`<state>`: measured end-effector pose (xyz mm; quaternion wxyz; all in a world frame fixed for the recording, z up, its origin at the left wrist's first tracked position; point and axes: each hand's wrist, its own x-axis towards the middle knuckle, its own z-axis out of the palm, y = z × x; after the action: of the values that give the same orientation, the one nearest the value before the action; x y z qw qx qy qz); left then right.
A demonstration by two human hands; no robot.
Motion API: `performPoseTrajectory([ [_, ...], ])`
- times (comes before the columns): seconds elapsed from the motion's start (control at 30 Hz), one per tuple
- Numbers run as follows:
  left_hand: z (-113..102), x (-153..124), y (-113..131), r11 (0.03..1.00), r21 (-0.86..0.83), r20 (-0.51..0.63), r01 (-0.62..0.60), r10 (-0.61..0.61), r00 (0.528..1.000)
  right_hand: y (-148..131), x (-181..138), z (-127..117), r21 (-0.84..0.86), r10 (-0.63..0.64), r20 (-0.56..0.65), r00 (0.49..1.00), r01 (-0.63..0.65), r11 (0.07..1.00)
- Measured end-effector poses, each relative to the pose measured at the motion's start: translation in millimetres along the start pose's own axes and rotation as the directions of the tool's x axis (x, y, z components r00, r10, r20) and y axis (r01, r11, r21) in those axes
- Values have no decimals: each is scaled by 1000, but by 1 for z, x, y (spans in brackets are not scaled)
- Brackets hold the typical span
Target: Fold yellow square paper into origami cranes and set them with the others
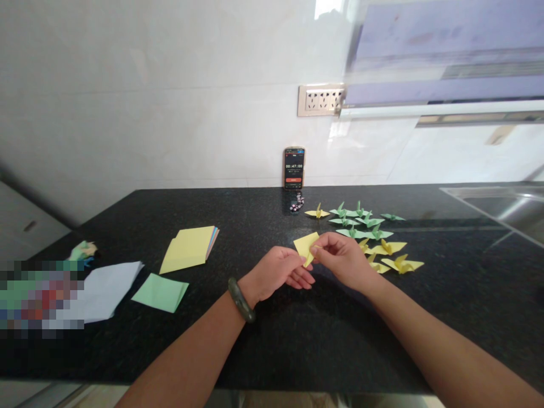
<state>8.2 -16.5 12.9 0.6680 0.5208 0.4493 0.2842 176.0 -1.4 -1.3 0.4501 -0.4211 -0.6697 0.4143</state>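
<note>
Between my two hands, a small piece of folded yellow origami paper [305, 245] is held above the dark counter. My left hand [283, 269] pinches its lower edge with the thumb on top and the fingers underneath. My right hand [342, 258] grips the paper's right side between thumb and forefinger. Just beyond and right of that hand lie several yellow paper cranes [402, 263], partly hidden by it. Several green paper cranes [365, 221] sit farther back, and a single yellow crane [317, 212] rests to their left.
On the left of the black countertop [255, 345] are a stack of yellow-topped paper [189, 249], a green sheet [161, 292] and white paper [113, 289]. A phone [294, 168] leans on the wall showing a timer, with a beaded strap [297, 203] below. A sink [505, 207] is at right.
</note>
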Motion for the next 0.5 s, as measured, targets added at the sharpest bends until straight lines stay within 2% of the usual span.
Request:
performPoseTrajectory([
  [0.2, 3, -1, 0, 991, 127, -29, -35, 39, 999, 1, 0, 0, -46, -11, -9, 1000, 11, 999],
  [0.37, 4, -2, 2, 996, 83, -46, -20, 24, 999, 2, 0, 1, -36, -3, -10, 1000, 2, 999],
  [0.5, 1, -2, -2, 1000, 1, 10, -23, 23, 1000, 1, 0, 0, -18, 2, -13, 1000, -2, 1000],
])
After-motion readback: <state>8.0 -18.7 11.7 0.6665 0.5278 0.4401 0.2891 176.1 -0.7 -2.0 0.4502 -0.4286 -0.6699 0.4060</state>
